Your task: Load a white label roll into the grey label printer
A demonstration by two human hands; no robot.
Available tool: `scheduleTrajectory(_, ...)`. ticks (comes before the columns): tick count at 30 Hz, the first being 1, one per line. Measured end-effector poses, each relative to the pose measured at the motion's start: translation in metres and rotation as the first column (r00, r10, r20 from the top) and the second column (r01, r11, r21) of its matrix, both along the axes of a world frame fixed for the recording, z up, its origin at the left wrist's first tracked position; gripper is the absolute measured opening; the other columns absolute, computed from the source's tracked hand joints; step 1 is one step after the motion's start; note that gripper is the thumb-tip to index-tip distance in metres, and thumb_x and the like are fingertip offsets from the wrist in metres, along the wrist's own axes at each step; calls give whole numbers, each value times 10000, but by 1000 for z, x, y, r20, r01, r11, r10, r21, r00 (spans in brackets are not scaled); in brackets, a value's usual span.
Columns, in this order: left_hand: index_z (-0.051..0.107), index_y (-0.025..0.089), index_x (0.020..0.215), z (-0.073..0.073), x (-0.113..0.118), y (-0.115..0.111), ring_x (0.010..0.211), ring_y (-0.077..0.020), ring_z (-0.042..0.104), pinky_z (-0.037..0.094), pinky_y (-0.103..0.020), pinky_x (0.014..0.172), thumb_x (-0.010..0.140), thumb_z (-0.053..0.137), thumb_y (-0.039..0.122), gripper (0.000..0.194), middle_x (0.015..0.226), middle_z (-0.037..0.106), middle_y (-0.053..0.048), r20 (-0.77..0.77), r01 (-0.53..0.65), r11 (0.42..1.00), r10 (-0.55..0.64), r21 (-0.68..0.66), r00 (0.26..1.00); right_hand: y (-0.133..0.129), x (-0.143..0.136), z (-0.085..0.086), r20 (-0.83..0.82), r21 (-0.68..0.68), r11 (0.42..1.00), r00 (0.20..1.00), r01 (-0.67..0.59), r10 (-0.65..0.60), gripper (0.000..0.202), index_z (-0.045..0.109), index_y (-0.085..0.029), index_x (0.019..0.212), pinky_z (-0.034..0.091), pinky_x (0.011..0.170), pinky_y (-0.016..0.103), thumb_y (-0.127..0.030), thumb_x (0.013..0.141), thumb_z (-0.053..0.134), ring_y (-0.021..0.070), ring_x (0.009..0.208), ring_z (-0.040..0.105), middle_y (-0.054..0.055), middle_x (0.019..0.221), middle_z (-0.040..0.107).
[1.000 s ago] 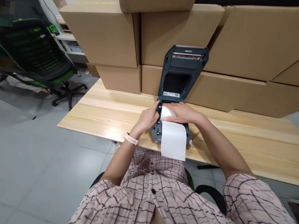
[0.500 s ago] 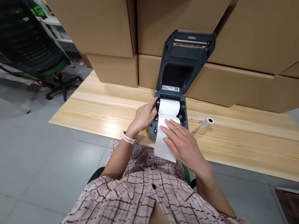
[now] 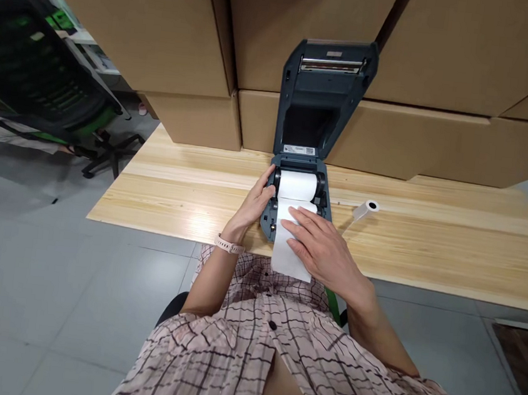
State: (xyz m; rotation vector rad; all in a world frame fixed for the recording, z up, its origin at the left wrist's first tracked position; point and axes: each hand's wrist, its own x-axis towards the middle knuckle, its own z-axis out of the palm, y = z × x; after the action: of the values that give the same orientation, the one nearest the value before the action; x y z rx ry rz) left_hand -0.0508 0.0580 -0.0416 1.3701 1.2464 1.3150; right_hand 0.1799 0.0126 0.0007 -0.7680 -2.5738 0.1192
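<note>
A dark grey label printer (image 3: 269, 218) stands on the table with its lid (image 3: 342, 127) raised. Inside it sits a white paper roll (image 3: 298, 186), and a strip of paper (image 3: 291, 257) runs from it over the printer's front and past the table edge. My left hand (image 3: 252, 207) grips the printer's left side, its thumb on the rim beside the roll and the other fingers along the outer wall. Flat on the paper strip lies my right hand (image 3: 322, 246), fingers stretched out and slightly apart. Its palm side is hidden.
Cardboard boxes (image 3: 305, 29) are stacked behind the printer along the wooden table (image 3: 443, 241). To the right lies a small white roll (image 3: 366, 210) with a loose tail. An office chair (image 3: 36, 73) stands on the floor at the left.
My left hand has shifted from the roll holder's edge to the printer's outer left side. The right hand stays flat on the paper. The view has tilted slightly.
</note>
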Motion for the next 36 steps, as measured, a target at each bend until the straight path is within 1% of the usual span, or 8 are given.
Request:
scheduleTrajectory(7,446,262,1618,5,4,-2,1649,-276,314,190,-464,1379,972,560,419,674,1756,380,-47,62,-21,1000,21,-13,998,-2,-10,6,94,76,997,995,34,-41,439,640,-214,1410,510,1005,562,-470,1113,442,369,1306,591,75,1567,622)
scheduleTrajectory(15,485,261,1588,5,6,-2,1635,-295,342,207,-483,1373,951,622,460,682,1746,398,-65,128,-44,999,47,-25,991,-3,-10,-1,89,72,997,995,42,-48,512,614,-228,1456,479,1071,530,-544,1102,421,350,1381,552,71,1596,596)
scheduleTrajectory(22,323,329,1676,28,36,-68,1688,-317,187,233,-468,1381,950,705,518,842,1811,241,-19,189,-101,983,130,-153,973,-18,-8,-7,47,-11,999,998,34,-33,579,492,-243,1591,486,1168,597,-503,1074,529,361,1500,497,99,1642,541)
scheduleTrajectory(25,300,354,1684,33,40,-91,1695,-334,142,256,-474,1378,934,738,513,883,1824,188,0,171,-87,978,120,-190,978,-32,2,-4,-11,-66,997,999,-48,47,568,521,-197,1563,465,1230,599,-468,1066,574,340,1572,435,146,1678,482)
scheduleTrajectory(27,296,342,1688,32,39,-94,1693,-342,145,248,-485,1380,925,748,514,903,1823,194,-13,164,-78,980,108,-181,980,-32,15,4,-109,-156,977,985,-148,132,467,601,-251,1486,515,1205,572,-454,1066,590,301,1522,519,110,1623,560)
scheduleTrajectory(31,222,347,1708,23,33,-87,1667,-365,245,276,-520,1363,904,759,535,986,1811,237,-51,193,-23,989,51,-147,980,20,37,36,-504,-230,945,859,-234,90,306,684,-389,1363,597,1136,487,-386,1061,630,208,1308,704,-22,1366,762)
scheduleTrajectory(34,227,360,1704,21,33,-83,1675,-346,226,257,-491,1371,876,783,544,1014,1813,230,-37,205,-23,988,54,-153,977,107,32,65,-708,-186,982,693,4,-137,511,592,-330,1476,440,1286,564,-593,1038,591,253,1490,556,27,1559,623)
scheduleTrajectory(36,222,353,1703,20,35,-83,1679,-331,214,243,-471,1375,850,805,557,1053,1815,222,-35,210,-39,986,74,-164,975,173,17,83,-745,-237,971,638,19,-194,607,505,-413,1512,384,1334,452,-729,996,551,183,1576,438,-43,1656,512)
